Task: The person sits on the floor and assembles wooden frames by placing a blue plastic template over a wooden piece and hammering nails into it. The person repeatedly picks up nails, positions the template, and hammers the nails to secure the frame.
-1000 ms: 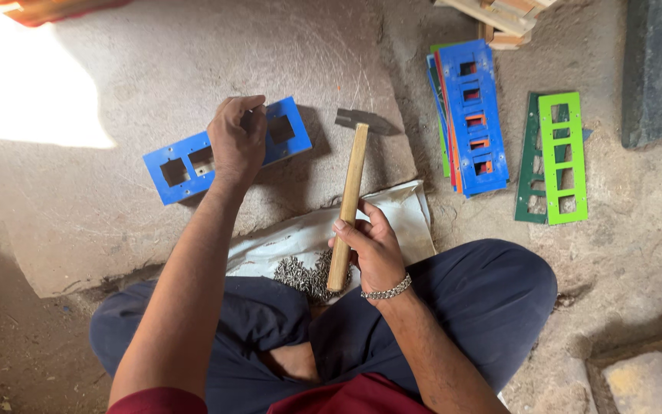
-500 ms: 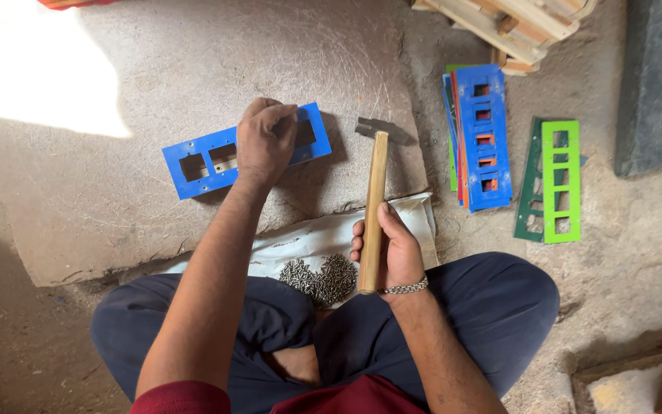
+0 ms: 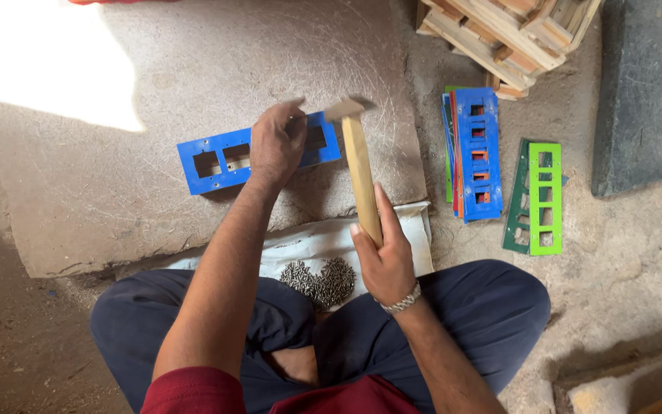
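Note:
A long blue plate with rectangular cut-outs (image 3: 216, 157) lies flat on a grey slab (image 3: 116, 176). My left hand (image 3: 273, 146) rests on the plate's right part, fingers pinched together near its far edge; what they pinch is too small to see. My right hand (image 3: 383, 257) grips the wooden handle of a hammer (image 3: 358, 169). The metal hammer head sits over the plate's right end, just beside my left fingertips. A heap of small dark nails (image 3: 321, 280) lies on a white sheet (image 3: 323, 238) in front of my crossed legs.
A stack of blue, red and green cut-out plates (image 3: 473, 153) lies to the right, with a green pair (image 3: 539, 198) beyond it. Wooden slat frames (image 3: 515, 31) are piled at the top right. A dark slab (image 3: 645, 92) lies at the far right.
The hammer head has swung left from beside the plate to over its right end, next to my left fingers. My left hand stays on the plate.

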Available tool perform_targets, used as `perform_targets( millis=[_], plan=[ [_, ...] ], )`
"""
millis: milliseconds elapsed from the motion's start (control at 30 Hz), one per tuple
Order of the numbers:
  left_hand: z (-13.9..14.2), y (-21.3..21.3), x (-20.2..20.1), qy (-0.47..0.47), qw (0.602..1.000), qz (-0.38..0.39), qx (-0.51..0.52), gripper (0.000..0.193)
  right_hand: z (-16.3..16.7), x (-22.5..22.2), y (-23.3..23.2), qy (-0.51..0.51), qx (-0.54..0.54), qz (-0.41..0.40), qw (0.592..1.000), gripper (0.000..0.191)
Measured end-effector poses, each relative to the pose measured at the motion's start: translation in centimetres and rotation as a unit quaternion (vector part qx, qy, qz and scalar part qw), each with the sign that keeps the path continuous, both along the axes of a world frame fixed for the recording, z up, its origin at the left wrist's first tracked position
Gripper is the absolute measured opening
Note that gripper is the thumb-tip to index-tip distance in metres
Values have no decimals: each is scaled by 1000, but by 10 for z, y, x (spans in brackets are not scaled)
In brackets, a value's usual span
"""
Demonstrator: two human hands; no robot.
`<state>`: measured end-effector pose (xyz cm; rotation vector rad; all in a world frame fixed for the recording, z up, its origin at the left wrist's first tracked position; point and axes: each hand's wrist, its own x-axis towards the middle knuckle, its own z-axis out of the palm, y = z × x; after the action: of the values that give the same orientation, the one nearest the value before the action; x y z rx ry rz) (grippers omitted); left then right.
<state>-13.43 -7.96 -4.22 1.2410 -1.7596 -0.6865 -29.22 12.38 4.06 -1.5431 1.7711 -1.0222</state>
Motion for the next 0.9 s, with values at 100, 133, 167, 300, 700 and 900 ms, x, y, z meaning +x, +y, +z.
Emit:
perform_targets(
  millis=[100,133,167,300,700,900],
  plan=[
    [2,0,1,24,998,-13,49,48,6,3,-14,43,2,6,999,67],
    [3,0,1,21,998,-13,49,51,6,2,-20,63,-12,25,998,67],
    [3,-1,2,17,999,-12,50,55,5,2,-26,82,-25,45,995,66],
    [3,0,2,40,996,-10,76,56,-2,-1,-36,87,24,69,994,69],
    [-3,1,2,80,993,-1,87,51,-9,-4,-36,132,57,60,988,70],
    [-1,2,1,79,993,0,88,51,-8,-7,-36,185,102,58,976,69]
  ],
)
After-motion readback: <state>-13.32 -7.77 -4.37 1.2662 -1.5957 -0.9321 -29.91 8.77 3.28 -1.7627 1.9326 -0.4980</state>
